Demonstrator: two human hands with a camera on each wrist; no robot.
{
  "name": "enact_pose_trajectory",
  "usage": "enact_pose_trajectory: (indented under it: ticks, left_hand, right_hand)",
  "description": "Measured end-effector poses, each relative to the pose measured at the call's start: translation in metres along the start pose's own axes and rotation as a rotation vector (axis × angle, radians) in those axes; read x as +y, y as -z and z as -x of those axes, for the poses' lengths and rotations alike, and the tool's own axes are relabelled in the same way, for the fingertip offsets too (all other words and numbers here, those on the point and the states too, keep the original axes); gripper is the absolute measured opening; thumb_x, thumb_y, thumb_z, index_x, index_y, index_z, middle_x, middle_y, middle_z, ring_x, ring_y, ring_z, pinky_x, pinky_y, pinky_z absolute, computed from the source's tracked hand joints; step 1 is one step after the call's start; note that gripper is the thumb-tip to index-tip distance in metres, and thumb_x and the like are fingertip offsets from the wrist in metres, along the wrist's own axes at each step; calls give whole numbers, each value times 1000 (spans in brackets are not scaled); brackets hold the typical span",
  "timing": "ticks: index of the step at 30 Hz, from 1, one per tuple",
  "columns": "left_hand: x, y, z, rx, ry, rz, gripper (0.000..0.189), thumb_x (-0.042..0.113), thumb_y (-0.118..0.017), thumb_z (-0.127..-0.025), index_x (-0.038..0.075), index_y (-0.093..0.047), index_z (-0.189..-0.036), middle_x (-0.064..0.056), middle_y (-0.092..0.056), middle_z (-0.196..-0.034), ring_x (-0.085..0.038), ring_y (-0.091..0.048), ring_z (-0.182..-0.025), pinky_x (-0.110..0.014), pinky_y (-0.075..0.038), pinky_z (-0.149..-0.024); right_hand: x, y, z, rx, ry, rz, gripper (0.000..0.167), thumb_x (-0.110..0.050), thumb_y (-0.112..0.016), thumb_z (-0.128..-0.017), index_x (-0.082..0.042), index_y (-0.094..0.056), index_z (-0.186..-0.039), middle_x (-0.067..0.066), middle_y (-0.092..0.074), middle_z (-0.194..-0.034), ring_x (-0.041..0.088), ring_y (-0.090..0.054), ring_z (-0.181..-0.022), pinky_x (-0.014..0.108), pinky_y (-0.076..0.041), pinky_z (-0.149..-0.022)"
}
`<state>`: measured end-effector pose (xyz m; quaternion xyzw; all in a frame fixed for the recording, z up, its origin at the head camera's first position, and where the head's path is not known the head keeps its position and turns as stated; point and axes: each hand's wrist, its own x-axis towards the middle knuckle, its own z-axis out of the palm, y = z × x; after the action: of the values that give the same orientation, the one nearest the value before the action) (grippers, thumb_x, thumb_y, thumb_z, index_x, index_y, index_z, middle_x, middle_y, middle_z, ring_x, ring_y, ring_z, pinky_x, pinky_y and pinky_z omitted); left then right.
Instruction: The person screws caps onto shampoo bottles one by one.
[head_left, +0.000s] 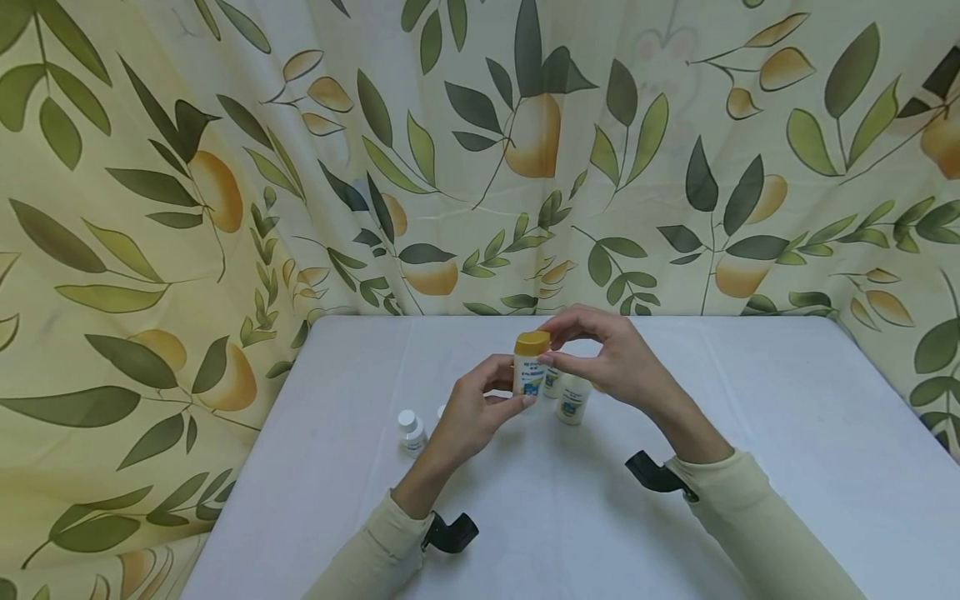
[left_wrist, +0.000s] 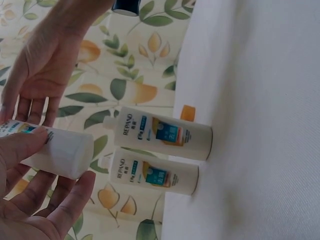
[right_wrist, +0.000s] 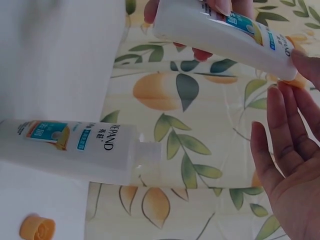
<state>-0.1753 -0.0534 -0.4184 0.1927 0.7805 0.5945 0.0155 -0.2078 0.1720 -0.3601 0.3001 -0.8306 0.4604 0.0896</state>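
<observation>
Just below centre in the head view, my left fingers (head_left: pixel 514 407) grip a white bottle (head_left: pixel 528 382), my right fingers (head_left: pixel 570 362) pinch its orange cap (head_left: pixel 531 343), and two more bottles (head_left: pixel 572 403) stand to its right

Indoors, home or studio unclear: a fruit-and-leaf curtain (head_left: pixel 480 233) hangs along the far and left sides of a white table (head_left: pixel 540 525)
</observation>
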Motion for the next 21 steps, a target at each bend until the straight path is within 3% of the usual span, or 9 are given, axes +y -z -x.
enact_pose_trajectory:
  ticks: [10,16,21]
  left_hand:
    - [-1,0,-1,-1,4,-1,47,13,-77,-91,17,-60,-134,-1,-66,-121,-17,-65,-108,-25,-59,-89]
    - [-1,1,0,-10,-7,20,47,13,-77,-91,18,-59,-135,0,-66,-122,-17,-65,-110,-26,-58,-90]
    - [-1,1,1,-28,-23,51,46,14,-76,-92,19,-59,-135,0,-65,-127,-17,-64,-111,-29,-58,-92]
  right_hand:
    - [0,0,-1,7,-11,13,30,-13,-83,-86,-13,-71,-113,-3,-69,-105,13,-66,-96,36,-54,-96]
    - [2,4,-1,-44,-47,-56,25,-13,-78,-90,-14,-71,-115,-4,-69,-111,14,-66,-104,39,-53,-101]
    - [6,8,-1,-63,-35,-117,20,-9,-71,-95,-14,-72,-115,-4,-70,-112,14,-65,-110,31,-50,-105]
